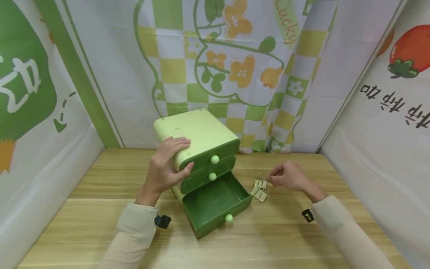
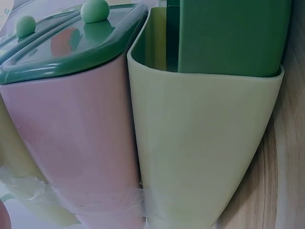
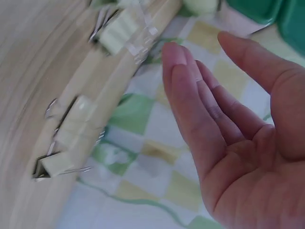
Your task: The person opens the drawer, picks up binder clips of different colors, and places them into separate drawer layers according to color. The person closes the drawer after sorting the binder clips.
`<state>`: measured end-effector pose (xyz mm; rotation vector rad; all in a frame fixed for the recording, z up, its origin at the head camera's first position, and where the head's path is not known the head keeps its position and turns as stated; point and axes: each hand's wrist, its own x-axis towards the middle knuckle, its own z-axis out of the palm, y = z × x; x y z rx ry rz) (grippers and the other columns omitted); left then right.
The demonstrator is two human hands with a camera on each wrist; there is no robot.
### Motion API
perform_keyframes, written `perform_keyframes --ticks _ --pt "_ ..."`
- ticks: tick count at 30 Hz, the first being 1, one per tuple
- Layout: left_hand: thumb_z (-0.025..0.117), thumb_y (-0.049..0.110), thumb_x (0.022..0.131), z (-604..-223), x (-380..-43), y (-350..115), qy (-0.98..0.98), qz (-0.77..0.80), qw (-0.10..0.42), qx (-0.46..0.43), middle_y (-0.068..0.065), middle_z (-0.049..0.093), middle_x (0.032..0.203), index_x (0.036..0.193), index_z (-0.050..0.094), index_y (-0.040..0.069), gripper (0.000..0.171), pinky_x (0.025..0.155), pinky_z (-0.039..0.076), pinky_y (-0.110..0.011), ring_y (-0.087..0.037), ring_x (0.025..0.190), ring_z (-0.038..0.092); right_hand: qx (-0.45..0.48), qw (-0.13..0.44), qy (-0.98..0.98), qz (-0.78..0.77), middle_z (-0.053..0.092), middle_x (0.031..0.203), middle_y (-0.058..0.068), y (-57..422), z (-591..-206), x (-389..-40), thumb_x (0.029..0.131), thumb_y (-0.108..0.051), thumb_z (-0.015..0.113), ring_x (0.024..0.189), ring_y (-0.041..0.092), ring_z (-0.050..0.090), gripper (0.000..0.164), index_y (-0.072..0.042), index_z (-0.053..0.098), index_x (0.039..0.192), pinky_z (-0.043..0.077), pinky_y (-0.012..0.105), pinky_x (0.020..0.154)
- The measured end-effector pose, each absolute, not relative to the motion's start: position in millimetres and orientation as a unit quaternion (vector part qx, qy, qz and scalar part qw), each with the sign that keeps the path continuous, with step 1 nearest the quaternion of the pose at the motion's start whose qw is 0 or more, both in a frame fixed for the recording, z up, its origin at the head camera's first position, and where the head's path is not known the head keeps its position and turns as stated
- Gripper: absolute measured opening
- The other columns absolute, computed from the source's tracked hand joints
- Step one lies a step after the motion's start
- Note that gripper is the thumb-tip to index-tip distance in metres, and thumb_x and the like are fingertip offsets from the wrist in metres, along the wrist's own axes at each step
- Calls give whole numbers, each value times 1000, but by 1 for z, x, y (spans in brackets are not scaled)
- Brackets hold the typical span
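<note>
A small three-drawer cabinet [image 1: 201, 130] with a pale green top and dark green drawer fronts stands tilted to my view. Its bottom drawer [image 1: 215, 201] is pulled out and shows a bare green floor. My left hand [image 1: 168, 168] rests on the cabinet's left corner, fingers on the top and thumb against the top drawer's front. Beside the drawer's right corner lie several pale binder clips [image 1: 259, 192] with metal handles. Right at those clips is my right hand [image 1: 289, 177]. In the right wrist view its thumb [image 3: 252, 57] and fingers are apart with nothing between them.
A wooden table [image 1: 279, 231] carries the cabinet and clips. Patterned cloth [image 1: 242, 74] hangs behind, and printed white cloth walls stand at left and right. The left wrist view shows the cabinet's pink middle section [image 2: 90, 138] beside the pulled-out drawer.
</note>
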<state>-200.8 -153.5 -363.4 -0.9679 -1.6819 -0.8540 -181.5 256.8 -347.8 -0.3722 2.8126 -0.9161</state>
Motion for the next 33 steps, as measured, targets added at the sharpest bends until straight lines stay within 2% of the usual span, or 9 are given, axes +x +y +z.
perform_keyframes --ticks 5,9,14,19,26,33 --pt "71 35 93 -365 -200 -155 -694 -348 487 -400 -18 75 128 122 72 -2 47 120 45 -54 -39 120 70 -107 99 941 -304 81 87 14 264 -362 -199 97 -21 76 79 27 78 21 -1 80 99 64 38 70" --pt "71 34 92 -367 -200 -154 -693 -347 488 -401 -18 75 128 122 72 -2 47 120 45 -55 -39 120 70 -109 135 927 -332 81 95 17 265 -373 -208 98 -20 75 86 32 79 22 0 81 104 66 45 78" --pt "70 35 93 -366 -201 -155 -694 -345 489 -401 -18 75 127 122 72 -2 47 120 45 -55 -38 120 70 -121 185 893 -392 81 98 18 266 -385 -216 99 -11 71 86 27 79 20 7 79 106 67 45 83" --pt "70 36 94 -365 -202 -156 -694 -344 489 -400 -17 75 128 122 72 -1 47 119 45 -55 -38 120 70 -125 238 858 -438 80 96 14 269 -394 -219 101 -8 67 84 18 78 21 10 76 107 67 37 84" --pt "70 36 93 -363 -203 -155 -691 -350 490 -400 -17 76 126 120 73 -1 45 118 46 -55 -37 119 70 -99 316 796 -506 81 99 14 272 -404 -216 104 -6 61 89 17 79 27 16 70 117 66 29 84" --pt "70 36 93 -365 -203 -156 -694 -353 486 -398 -17 76 126 120 73 -1 45 118 46 -54 -37 119 70 -65 331 757 -560 81 96 9 277 -407 -216 104 -5 62 89 15 79 21 10 72 115 65 25 84"
